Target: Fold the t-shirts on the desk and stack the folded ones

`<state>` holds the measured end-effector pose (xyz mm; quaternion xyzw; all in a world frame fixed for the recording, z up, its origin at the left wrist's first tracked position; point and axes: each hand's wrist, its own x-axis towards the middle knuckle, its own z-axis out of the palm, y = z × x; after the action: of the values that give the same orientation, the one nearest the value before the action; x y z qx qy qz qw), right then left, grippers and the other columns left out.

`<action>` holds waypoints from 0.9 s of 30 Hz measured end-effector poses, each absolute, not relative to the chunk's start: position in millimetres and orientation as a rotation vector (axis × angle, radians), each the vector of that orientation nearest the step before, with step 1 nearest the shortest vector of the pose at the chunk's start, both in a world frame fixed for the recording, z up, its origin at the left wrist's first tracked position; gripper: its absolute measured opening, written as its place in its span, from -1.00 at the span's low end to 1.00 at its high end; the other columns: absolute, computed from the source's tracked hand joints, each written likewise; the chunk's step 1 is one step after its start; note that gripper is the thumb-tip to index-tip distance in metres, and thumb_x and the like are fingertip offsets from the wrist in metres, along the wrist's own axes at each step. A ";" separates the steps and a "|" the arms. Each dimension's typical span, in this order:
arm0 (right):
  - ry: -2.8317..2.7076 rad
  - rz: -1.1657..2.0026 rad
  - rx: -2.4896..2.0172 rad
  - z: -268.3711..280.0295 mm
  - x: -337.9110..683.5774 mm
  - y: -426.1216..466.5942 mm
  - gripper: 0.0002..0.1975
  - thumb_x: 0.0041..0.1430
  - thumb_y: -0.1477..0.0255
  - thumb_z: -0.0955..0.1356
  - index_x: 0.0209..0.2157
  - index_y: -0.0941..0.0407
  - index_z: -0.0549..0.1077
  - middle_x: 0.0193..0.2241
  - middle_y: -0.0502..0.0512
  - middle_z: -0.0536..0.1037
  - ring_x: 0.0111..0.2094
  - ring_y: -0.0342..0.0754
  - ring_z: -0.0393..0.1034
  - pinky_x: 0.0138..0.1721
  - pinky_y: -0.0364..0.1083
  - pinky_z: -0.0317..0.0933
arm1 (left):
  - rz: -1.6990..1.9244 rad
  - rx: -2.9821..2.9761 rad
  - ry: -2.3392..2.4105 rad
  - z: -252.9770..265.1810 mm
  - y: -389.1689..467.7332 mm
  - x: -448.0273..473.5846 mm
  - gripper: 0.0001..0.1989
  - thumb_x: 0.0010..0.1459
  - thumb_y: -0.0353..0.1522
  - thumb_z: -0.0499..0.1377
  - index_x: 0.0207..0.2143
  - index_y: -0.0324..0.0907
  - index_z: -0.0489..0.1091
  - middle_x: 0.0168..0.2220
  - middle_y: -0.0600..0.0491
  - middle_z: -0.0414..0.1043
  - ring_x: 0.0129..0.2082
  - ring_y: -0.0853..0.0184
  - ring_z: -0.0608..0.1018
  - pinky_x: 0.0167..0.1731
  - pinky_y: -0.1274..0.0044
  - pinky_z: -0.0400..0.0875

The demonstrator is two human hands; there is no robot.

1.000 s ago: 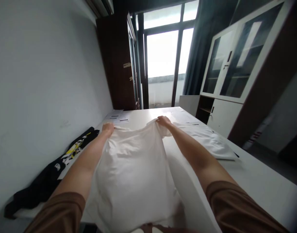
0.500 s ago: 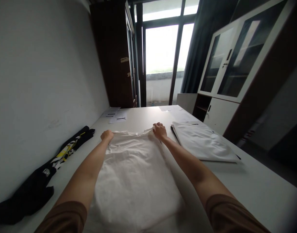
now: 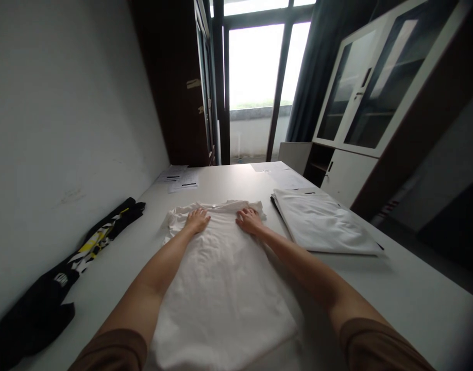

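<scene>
A white T-shirt [image 3: 226, 288] lies spread on the white table, its collar end away from me and its near end running out of view at the bottom. Flat on the upper left of the cloth, just below the collar, rests my left hand [image 3: 198, 220], fingers stretched out. My right hand [image 3: 249, 220] lies on the upper right part with its fingers spread. Wrinkles run through the fabric between and around both hands. Neither hand grips the cloth.
Folded white garments [image 3: 325, 224] with a dark layer beneath lie on the right of the table [image 3: 356, 275]. Along the left wall lies a black garment [image 3: 39, 299] with yellow and white pattern. Paper sheets [image 3: 182, 180] lie at the far left, and a glass-door cabinet [image 3: 360, 98] stands at right.
Both hands have let go of the shirt's shoulder corners and now lie flat on it. My left hand has moved right, toward the middle; my right hand has shifted slightly nearer to me.
</scene>
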<state>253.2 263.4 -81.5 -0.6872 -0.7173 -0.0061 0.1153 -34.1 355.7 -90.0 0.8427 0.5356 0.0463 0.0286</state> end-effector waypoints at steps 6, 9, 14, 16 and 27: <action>-1.930 -0.048 -2.144 -86.4 265.1 254.3 -0.47 0.40 0.06 0.22 0.26 -0.02 0.37 0.31 0.27 0.31 0.35 0.30 0.03 0.30 0.36 -0.13 | 0.165 2.476 1.765 -96.1 378.7 -45.9 -0.39 0.46 -0.06 -0.16 0.43 -0.12 0.09 0.48 -0.16 -0.02 0.45 -0.01 0.06 0.35 0.05 -0.06; -1.779 -0.060 -2.208 -87.5 280.1 256.4 -0.46 0.44 0.10 0.17 0.30 0.02 0.32 0.33 0.30 0.29 0.34 0.28 0.06 0.30 0.30 -0.10 | 0.216 2.468 1.778 -92.6 379.8 -47.6 -0.41 0.45 -0.09 -0.12 0.41 -0.13 0.14 0.47 -0.15 0.03 0.45 0.00 0.09 0.36 0.07 -0.05; -1.544 -0.045 -2.300 -87.7 309.9 269.2 -0.48 0.44 0.17 0.18 0.26 0.12 0.37 0.18 0.39 0.43 0.21 0.23 0.24 0.23 0.15 0.04 | 0.361 2.563 1.730 -80.8 362.9 -37.9 -0.50 0.44 -0.20 -0.05 0.32 -0.21 0.27 0.41 -0.19 0.14 0.41 0.05 0.17 0.37 0.16 0.01; -1.474 -0.078 -2.313 -88.0 316.5 275.8 -0.51 0.39 0.17 0.26 0.19 0.16 0.43 0.13 0.43 0.45 0.19 0.25 0.25 0.20 0.12 0.08 | 0.403 2.623 1.670 -76.4 351.7 -26.9 -0.53 0.44 -0.22 -0.01 0.30 -0.18 0.30 0.41 -0.14 0.16 0.39 0.10 0.20 0.38 0.23 0.02; -0.976 0.123 -1.949 -86.2 338.4 292.9 -0.74 0.26 0.37 0.26 -0.07 0.09 0.45 -0.31 0.13 0.55 -0.26 0.06 0.43 -0.14 -0.05 0.23 | 0.334 2.870 0.652 -48.1 209.6 53.4 -0.52 0.39 -0.12 0.14 0.26 -0.11 0.35 0.37 -0.14 0.24 0.38 0.07 0.26 0.38 0.20 0.12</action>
<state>338.4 292.9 -86.2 -0.7923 -0.3967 0.0501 0.4609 53.4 209.6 -48.1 0.9650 0.2192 0.1123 0.0896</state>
